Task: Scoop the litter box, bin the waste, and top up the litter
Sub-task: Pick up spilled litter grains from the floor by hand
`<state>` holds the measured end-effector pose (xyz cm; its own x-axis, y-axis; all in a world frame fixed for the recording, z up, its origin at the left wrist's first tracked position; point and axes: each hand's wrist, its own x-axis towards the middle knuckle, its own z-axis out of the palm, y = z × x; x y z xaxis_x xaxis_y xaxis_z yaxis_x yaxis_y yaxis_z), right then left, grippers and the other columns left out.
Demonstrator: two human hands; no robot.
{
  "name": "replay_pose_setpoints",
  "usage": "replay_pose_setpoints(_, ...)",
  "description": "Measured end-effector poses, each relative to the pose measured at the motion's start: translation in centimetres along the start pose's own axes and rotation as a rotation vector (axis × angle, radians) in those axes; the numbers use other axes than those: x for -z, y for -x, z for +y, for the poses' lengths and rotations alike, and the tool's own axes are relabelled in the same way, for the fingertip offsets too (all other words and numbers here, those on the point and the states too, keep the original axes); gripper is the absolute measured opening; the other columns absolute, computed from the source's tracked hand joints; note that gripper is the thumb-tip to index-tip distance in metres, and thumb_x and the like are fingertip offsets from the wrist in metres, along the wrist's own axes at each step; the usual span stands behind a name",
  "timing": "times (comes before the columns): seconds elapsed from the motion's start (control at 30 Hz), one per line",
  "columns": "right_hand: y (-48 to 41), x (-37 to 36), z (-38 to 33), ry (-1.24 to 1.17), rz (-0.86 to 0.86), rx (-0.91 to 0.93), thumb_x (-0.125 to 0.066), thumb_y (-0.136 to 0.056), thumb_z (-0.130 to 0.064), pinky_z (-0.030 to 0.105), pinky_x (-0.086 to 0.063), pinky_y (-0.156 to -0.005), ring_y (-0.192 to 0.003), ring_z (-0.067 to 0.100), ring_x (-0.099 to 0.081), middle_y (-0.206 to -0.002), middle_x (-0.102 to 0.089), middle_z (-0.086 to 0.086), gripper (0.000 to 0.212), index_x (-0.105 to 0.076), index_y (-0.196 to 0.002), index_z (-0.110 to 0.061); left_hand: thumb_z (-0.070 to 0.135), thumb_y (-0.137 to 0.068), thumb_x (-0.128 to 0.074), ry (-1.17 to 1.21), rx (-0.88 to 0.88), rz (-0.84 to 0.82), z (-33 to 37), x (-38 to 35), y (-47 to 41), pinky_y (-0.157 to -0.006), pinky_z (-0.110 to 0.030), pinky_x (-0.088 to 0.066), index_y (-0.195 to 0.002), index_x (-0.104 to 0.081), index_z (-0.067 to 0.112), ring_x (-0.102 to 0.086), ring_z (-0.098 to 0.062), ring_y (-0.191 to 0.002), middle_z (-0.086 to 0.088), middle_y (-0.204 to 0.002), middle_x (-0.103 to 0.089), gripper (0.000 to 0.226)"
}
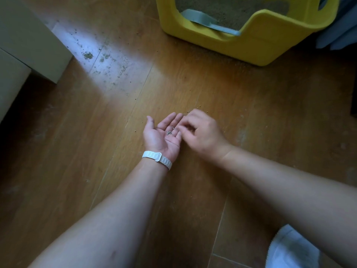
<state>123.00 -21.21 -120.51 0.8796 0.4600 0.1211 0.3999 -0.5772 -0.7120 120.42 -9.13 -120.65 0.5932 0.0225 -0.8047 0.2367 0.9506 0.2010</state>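
Observation:
A yellow litter box (257, 45) stands on the wooden floor at the top right, filled with grey-brown litter (228, 8). A pale blue scoop (204, 19) lies in it, its handle resting on the front lip. My left hand (161, 135) is cupped palm up just above the floor, with a few grey litter granules (170, 132) in the palm. My right hand (201, 130) is beside it, fingers pinched together at the edge of the left palm. Whether it holds a granule is hidden. Loose granules (199, 107) dot the floor beyond the hands.
A beige cabinet or box (29, 35) stands at the left. Dark specks lie in a bright patch of floor (100, 55). Blue-grey fabric (340, 35) hangs at the right edge. A white object (289, 248) sits at the bottom right.

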Motion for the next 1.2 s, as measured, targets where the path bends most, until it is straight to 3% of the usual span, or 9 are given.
replay_pose_setpoints(0.13, 0.8, -1.3, -1.0, -0.047, 0.009, -0.004, -0.069, -0.077, -0.006, 0.012, -0.032, -0.074, -0.078, -0.002, -0.039, -0.079, -0.057, 0.001, 0.001, -0.069, -0.077, -0.007, 0.061, -0.096, -0.032, -0.015, 0.04, -0.037, -0.1, -0.4, 0.2, -0.103, -0.051, -0.044, -0.11, -0.062, -0.007, -0.061, -0.04, -0.114, -0.027, -0.113, -0.067, 0.075)
replay_pose_setpoints(0.4, -0.9, 0.2, 1.5, 0.03, 0.025, -0.122, -0.068, -0.082, -0.014, 0.024, -0.045, -0.069, -0.075, 0.017, -0.058, -0.084, -0.063, 0.007, 0.007, -0.073, -0.084, -0.009, 0.058, -0.098, -0.032, -0.023, 0.003, -0.008, 0.4, 0.5, 0.0, -0.094, -0.045, -0.052, -0.107, -0.063, -0.007, -0.069, -0.036, -0.098, -0.026, -0.105, -0.07, 0.073)
replay_pose_setpoints(0.5, -2.4, 1.1, 4.3, 0.181, 0.023, -0.229, -0.066, -0.088, -0.02, 0.03, -0.049, -0.077, -0.085, 0.018, -0.057, -0.094, -0.062, 0.007, 0.015, -0.072, -0.096, -0.009, 0.058, -0.098, -0.031, -0.039, -0.005, 0.002, 0.8, 0.6, 0.2, -0.096, -0.042, -0.051, -0.109, -0.063, -0.006, -0.069, -0.035, -0.101, -0.024, -0.107, -0.07, 0.073)
replay_pose_setpoints(0.63, -3.2, 1.8, 6.5, 0.305, -0.106, -0.309, -0.06, -0.093, -0.029, 0.027, -0.043, -0.087, -0.103, 0.019, -0.052, -0.108, -0.056, 0.003, 0.029, -0.067, -0.116, -0.012, 0.058, -0.098, -0.03, -0.032, -0.012, 0.013, 1.0, 0.7, 0.2, -0.097, -0.042, -0.05, -0.114, -0.062, -0.006, -0.067, -0.035, -0.104, -0.024, -0.109, -0.069, 0.073)
replay_pose_setpoints(0.87, -3.0, 0.7, 6.4, 0.357, -0.125, -0.249, -0.059, -0.094, -0.035, 0.023, -0.036, -0.09, -0.109, 0.02, -0.048, -0.114, -0.054, 0.005, 0.043, -0.06, -0.128, -0.01, 0.059, -0.098, -0.029, -0.051, -0.019, 0.037, 1.1, 1.0, -0.1, -0.098, -0.042, -0.05, -0.116, -0.061, -0.006, -0.067, -0.035, -0.106, -0.024, -0.11, -0.069, 0.074)
replay_pose_setpoints(1.03, -2.6, -0.5, 6.5, 0.334, -0.076, -0.167, -0.064, -0.091, -0.027, 0.031, -0.042, -0.087, -0.101, 0.026, -0.053, -0.104, -0.059, 0.011, 0.035, -0.067, -0.118, -0.005, 0.059, -0.098, -0.029, -0.068, -0.026, 0.033, 1.1, 0.7, -0.5, -0.095, -0.041, -0.052, -0.113, -0.062, -0.006, -0.067, -0.035, -0.104, -0.024, -0.107, -0.07, 0.074)
replay_pose_setpoints(1.2, -2.6, -1.4, 7.0, 0.281, 0.047, -0.186, -0.07, -0.085, -0.019, 0.028, -0.041, -0.077, -0.086, 0.03, -0.059, -0.088, -0.063, 0.012, 0.02, -0.075, -0.098, -0.003, 0.059, -0.098, -0.029, -0.083, -0.019, 0.028, 0.8, 0.5, -0.8, -0.094, -0.041, -0.052, -0.112, -0.062, -0.006, -0.068, -0.034, -0.104, -0.024, -0.108, -0.07, 0.074)
